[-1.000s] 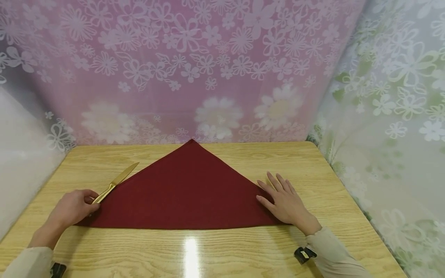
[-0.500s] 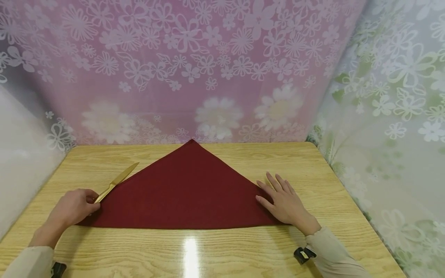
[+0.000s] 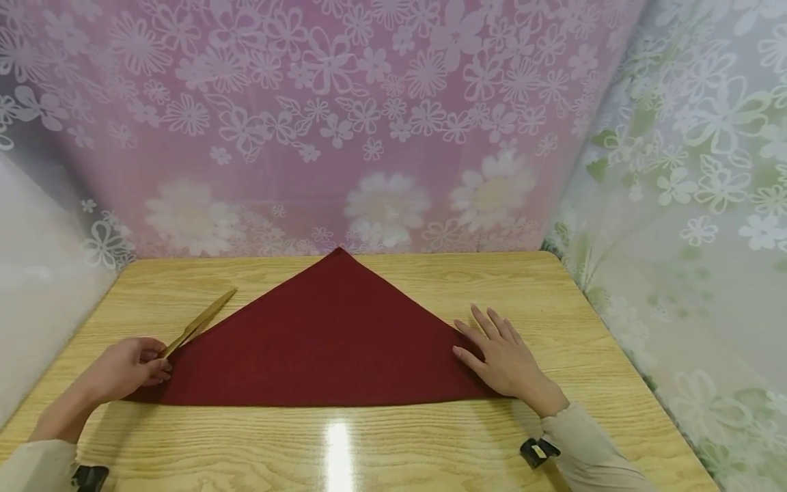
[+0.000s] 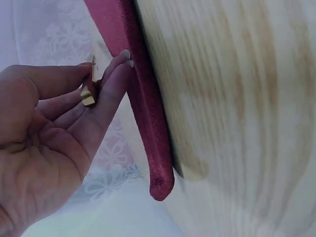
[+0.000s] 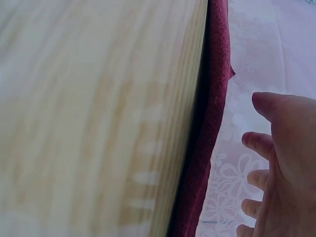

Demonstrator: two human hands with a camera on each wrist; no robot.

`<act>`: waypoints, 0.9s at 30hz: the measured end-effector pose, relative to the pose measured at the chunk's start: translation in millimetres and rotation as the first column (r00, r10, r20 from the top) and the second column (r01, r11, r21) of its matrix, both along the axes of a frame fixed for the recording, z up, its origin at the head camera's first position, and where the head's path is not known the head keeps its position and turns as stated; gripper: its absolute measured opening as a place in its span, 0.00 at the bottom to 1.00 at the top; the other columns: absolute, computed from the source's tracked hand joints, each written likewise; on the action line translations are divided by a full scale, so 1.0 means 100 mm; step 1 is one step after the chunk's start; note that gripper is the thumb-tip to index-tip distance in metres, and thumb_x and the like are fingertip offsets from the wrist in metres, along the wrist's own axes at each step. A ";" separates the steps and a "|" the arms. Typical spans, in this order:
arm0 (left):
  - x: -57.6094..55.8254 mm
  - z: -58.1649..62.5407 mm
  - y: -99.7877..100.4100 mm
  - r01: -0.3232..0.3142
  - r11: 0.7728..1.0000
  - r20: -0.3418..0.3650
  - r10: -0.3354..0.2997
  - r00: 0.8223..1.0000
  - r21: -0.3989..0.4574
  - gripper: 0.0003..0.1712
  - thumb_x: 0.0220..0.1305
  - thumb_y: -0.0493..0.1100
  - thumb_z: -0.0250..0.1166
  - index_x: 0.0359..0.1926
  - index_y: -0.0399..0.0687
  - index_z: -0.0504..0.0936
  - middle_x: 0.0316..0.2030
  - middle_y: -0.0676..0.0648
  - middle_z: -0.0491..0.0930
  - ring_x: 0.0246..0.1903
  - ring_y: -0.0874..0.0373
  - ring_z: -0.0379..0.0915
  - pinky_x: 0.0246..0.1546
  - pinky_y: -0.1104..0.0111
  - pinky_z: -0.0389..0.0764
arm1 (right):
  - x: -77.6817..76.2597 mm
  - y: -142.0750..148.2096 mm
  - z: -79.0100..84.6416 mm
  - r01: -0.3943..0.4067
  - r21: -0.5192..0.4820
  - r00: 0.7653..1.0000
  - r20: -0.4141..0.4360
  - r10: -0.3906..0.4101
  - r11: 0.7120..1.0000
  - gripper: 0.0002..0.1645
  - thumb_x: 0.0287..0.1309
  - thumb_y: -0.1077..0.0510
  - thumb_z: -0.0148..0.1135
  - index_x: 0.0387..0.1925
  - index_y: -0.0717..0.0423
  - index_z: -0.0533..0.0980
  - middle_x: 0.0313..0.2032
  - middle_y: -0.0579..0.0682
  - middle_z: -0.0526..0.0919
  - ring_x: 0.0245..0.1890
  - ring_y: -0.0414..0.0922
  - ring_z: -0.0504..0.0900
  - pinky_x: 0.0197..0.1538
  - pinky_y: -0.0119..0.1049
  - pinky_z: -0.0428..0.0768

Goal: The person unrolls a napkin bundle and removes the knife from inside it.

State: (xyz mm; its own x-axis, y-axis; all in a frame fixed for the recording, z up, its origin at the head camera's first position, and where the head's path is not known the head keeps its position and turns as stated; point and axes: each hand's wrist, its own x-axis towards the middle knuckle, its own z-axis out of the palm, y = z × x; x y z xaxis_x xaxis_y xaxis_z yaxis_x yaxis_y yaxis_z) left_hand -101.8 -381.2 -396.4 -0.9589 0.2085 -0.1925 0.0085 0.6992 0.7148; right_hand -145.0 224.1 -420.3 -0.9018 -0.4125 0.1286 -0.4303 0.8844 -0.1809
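A dark red cloth (image 3: pixel 313 348) lies folded in a triangle, its point at the far side of the table. At its left corner my left hand (image 3: pixel 126 369) pinches the handle of a gold knife (image 3: pixel 199 321), whose blade points away and to the right, beside the cloth's left edge. In the left wrist view the end of the knife's handle (image 4: pixel 89 94) shows between thumb and fingers, and other fingertips reach the cloth's folded edge (image 4: pixel 143 89). My right hand (image 3: pixel 507 362), fingers spread and straight, lies over the right corner of the cloth and hides it.
The wooden table (image 3: pixel 246 444) backs onto a pink flowered curtain (image 3: pixel 295 164). Another flowered curtain (image 3: pixel 695 225) stands along the right, and a pale one (image 3: pixel 43 294) along the left. Dark wrist cameras hang under both sleeves.
The left hand has shifted slightly left and turned the knife, so its blade looks narrower and its tip has moved left. The right hand and the cloth's far point stay put.
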 end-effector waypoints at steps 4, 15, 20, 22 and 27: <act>0.00 0.02 0.02 0.034 0.998 -0.003 -0.034 0.999 -0.049 0.20 0.66 0.25 0.53 0.51 0.08 0.62 0.36 0.35 0.79 0.33 0.49 0.81 0.32 0.67 0.83 | 0.00 0.01 -0.01 -0.004 0.000 1.000 0.004 0.004 1.000 0.34 0.68 0.36 0.48 0.69 0.45 0.65 0.72 0.57 0.52 0.71 0.60 0.47 0.66 0.62 0.48; -0.05 0.02 0.11 0.046 0.961 -0.078 -0.070 0.995 -0.274 0.20 0.53 0.31 0.62 0.45 0.19 0.74 0.27 0.48 0.78 0.21 0.61 0.76 0.23 0.68 0.77 | 0.01 0.02 0.01 -0.010 0.004 1.000 -0.009 0.010 1.000 0.34 0.68 0.38 0.49 0.69 0.46 0.65 0.72 0.58 0.53 0.70 0.60 0.48 0.67 0.61 0.50; -0.06 0.01 0.12 0.041 0.952 -0.080 -0.068 0.994 -0.302 0.21 0.50 0.31 0.63 0.45 0.20 0.75 0.26 0.49 0.78 0.21 0.60 0.76 0.22 0.68 0.76 | 0.01 0.02 0.02 -0.011 0.002 1.000 -0.011 0.011 1.000 0.34 0.68 0.38 0.49 0.69 0.47 0.65 0.72 0.58 0.53 0.70 0.60 0.48 0.67 0.61 0.50; -0.06 0.01 0.12 0.041 0.949 -0.087 -0.072 0.994 -0.314 0.21 0.49 0.31 0.63 0.45 0.20 0.75 0.26 0.49 0.78 0.21 0.60 0.76 0.21 0.68 0.76 | 0.01 0.02 0.02 -0.012 0.005 1.000 -0.012 0.012 1.000 0.34 0.68 0.38 0.49 0.69 0.46 0.65 0.72 0.58 0.53 0.70 0.60 0.48 0.67 0.61 0.50; -0.03 0.00 0.08 0.058 0.960 -0.089 -0.086 0.992 -0.274 0.22 0.53 0.32 0.64 0.47 0.19 0.74 0.30 0.44 0.81 0.21 0.61 0.77 0.22 0.69 0.78 | 0.01 0.02 0.01 -0.012 0.004 1.000 -0.010 0.012 1.000 0.34 0.68 0.38 0.49 0.69 0.46 0.65 0.72 0.58 0.53 0.70 0.60 0.48 0.67 0.61 0.50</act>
State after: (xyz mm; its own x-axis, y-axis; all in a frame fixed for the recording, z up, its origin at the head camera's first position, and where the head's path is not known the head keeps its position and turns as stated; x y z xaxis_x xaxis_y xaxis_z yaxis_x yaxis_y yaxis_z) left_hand -105.1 -373.5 -396.1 -0.9604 0.2307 -0.1559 0.1271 0.8613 0.4919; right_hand -144.4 226.1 -419.3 -0.8957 -0.4235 0.1356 -0.4423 0.8799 -0.1734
